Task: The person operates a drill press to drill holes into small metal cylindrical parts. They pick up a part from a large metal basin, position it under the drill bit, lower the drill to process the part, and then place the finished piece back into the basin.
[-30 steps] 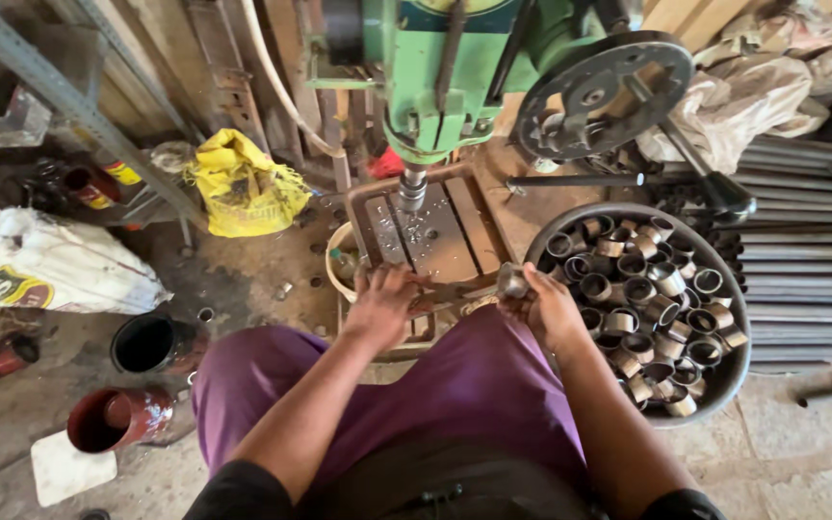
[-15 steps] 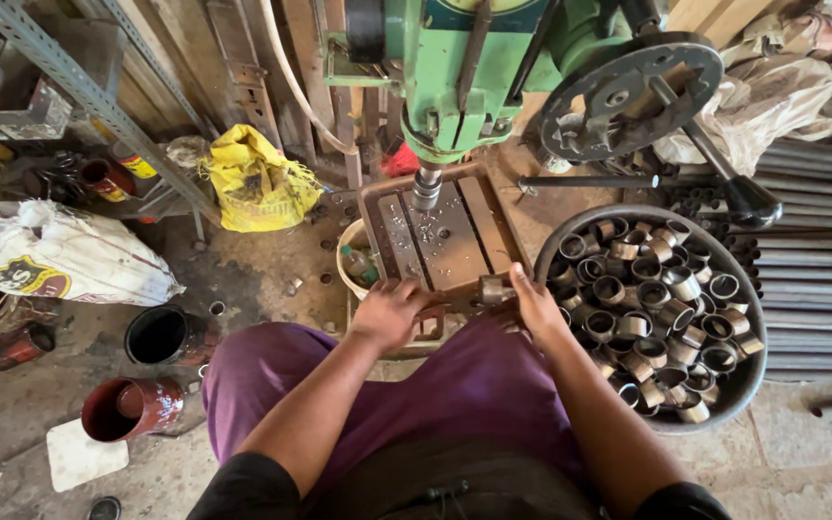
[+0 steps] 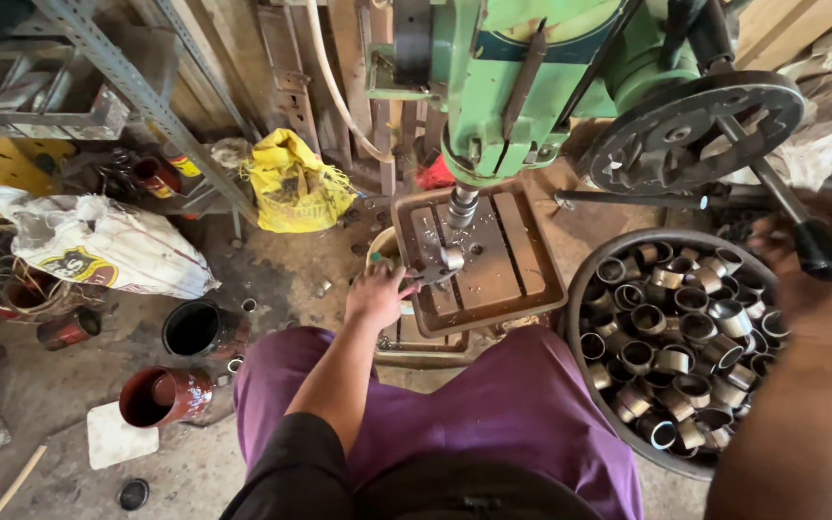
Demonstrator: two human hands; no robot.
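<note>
The left hand [image 3: 376,294] has its grip closed on a small metal ring [image 3: 451,258], pressing it down on the drill's metal surface [image 3: 517,260] at the middle of the frame. The ring sits right under the drill bit [image 3: 461,204], which points straight down. Which way the ring's hole faces is hard to tell. The right hand [image 3: 790,258], at the right edge, is blurry beside the black lever knob [image 3: 828,252]; its grip cannot be made out. A round tub [image 3: 578,289] of rings sits below it.

Left of the drill table [image 3: 493,260]: sack [image 3: 98,246], cans [image 3: 180,361]. Right: basin [image 3: 580,289] of metal rings [image 3: 686,337]. Above: drill head [image 3: 522,87]. On it: small ring [image 3: 452,258].
</note>
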